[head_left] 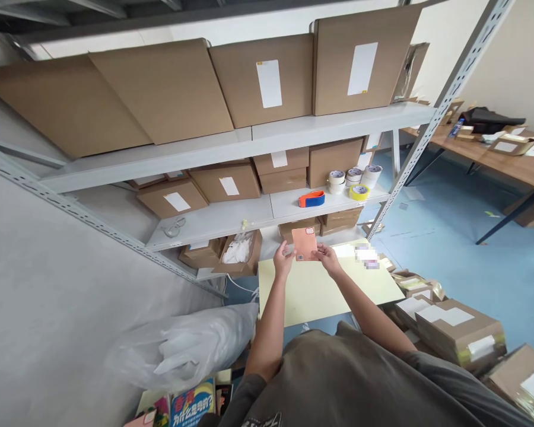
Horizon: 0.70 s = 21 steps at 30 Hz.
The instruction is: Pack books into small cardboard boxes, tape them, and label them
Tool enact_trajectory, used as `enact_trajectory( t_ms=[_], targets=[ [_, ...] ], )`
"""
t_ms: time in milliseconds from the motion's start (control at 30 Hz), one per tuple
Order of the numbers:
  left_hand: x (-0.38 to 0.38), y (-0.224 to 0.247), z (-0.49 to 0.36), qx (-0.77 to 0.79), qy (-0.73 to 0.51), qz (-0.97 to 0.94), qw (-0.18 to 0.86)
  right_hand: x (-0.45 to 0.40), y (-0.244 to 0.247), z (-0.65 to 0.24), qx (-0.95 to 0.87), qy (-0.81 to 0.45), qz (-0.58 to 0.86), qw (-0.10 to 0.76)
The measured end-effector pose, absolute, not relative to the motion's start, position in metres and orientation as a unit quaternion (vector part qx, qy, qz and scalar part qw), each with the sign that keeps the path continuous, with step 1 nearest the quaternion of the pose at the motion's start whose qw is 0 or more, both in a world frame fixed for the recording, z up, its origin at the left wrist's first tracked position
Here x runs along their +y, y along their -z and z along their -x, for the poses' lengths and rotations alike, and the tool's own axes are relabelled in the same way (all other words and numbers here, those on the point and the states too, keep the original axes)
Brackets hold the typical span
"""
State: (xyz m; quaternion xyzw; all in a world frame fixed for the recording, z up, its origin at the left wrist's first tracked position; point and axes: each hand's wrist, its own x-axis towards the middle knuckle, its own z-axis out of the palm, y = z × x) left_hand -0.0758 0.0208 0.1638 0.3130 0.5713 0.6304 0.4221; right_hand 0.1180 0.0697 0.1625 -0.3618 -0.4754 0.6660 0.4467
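Note:
A small orange-pink booklet is held up above a pale yellow board. My left hand is closed on its left edge, and my right hand grips its lower right edge. The booklet shows a red-outlined mark at its top right and a small dark square at its bottom left. White papers lie on the board to the right of my right hand.
Shelves with cardboard boxes stand ahead, holding tape rolls and an orange-blue strap. A plastic bag and books are at lower left. Cartons sit at right, below a wooden table.

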Motion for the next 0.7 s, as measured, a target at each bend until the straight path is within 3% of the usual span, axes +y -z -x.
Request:
enact_trajectory(
  t_ms=[200,333,700],
  targets=[
    [0.022,-0.156,0.053,0.524,-0.612,-0.373,0.459,0.065,-0.156,-0.106,-0.579,-0.635,0.321,0.399],
    [0.019,-0.144,0.067,0.504,-0.614,-0.322,0.515,0.075,-0.142,-0.109,-0.565,-0.571,0.428,0.416],
    [0.031,-0.057,0.083,0.594,-0.574,-0.206,0.524,0.086,-0.055,-0.108,-0.437,-0.659,0.495,0.36]
  ],
)
